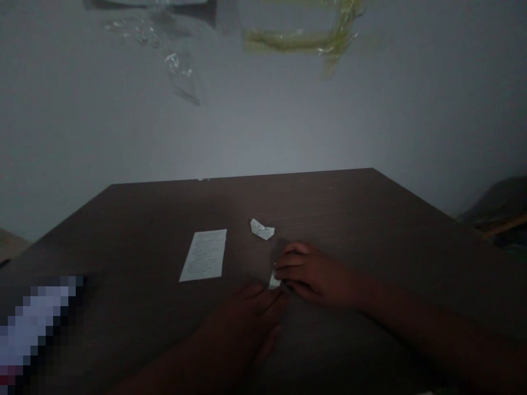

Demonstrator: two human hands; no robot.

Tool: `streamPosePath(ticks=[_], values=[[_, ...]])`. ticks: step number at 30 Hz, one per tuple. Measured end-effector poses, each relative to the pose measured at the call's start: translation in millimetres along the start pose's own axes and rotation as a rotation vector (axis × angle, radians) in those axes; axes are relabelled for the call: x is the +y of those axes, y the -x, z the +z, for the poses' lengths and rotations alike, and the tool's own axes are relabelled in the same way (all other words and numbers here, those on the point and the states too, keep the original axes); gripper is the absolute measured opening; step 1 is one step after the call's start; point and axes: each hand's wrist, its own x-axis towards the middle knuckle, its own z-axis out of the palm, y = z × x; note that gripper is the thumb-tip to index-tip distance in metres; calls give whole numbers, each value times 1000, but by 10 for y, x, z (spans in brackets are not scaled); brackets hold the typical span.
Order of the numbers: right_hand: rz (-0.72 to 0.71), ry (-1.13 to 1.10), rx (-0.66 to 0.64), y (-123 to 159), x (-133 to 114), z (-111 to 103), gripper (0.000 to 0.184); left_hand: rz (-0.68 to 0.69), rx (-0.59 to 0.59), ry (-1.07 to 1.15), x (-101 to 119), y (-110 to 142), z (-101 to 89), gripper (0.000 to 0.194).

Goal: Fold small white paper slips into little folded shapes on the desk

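A narrow strip of printed paper (274, 278) lies on the dark wooden table between my two hands. Curved over its upper end are the fingers of my right hand (315, 274), which press it and hide part of it. At the strip's lower end rests my left hand (253, 321), palm down, its thumb apart from its fingers; in the dim light I cannot tell whether the fingertips touch the paper. Beyond my hands sits a small creased scrap of printed paper (262, 230). A flat sheet with lines of print (205, 255) lies to the left.
The brown table (135, 219) reaches back to a pale wall (263, 120) with tape (296, 41) stuck on it. At the lower left is a bright, pixelated object with a dark edge (41, 323). Dark items (502, 203) stand past the table's right edge.
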Motion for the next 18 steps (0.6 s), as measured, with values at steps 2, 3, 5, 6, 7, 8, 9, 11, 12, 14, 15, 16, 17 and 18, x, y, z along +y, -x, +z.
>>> streamPosePath(ticks=[2,3,5,6,7,8,9,11,12,14,15,16,17,18], values=[[9,15,-10,15,6,-11,30,34,-38,-45,13,-6,16,41],[26,19,-28,21,8,-19,31,52,-50,-71,28,-8,6,40],[71,33,-85,30,9,-40,35,78,-57,-118,76,5,-32,40],[95,42,-118,34,8,-51,37,83,-58,-132,108,21,-56,41],[117,50,-145,38,8,-62,39,82,-58,-143,144,41,-81,43],[138,52,-164,42,7,-71,41,65,-60,-157,184,64,-104,43],[156,49,-173,45,7,-81,43,34,-79,-170,224,86,-125,45],[182,33,-186,47,6,-100,47,-42,-87,-194,296,119,-157,53],[195,26,-195,45,3,-110,48,-57,-98,-194,322,128,-166,52],[216,28,-220,36,-10,-133,48,-85,-95,-183,346,131,-177,47],[221,36,-228,30,-21,-145,48,-97,-99,-167,343,126,-182,44],[223,46,-234,24,-34,-156,47,-111,-101,-149,330,119,-190,42],[224,55,-232,17,-50,-164,46,-130,-98,-133,310,109,-203,41],[224,64,-229,11,-67,-170,46,-154,-93,-125,285,95,-224,39]])
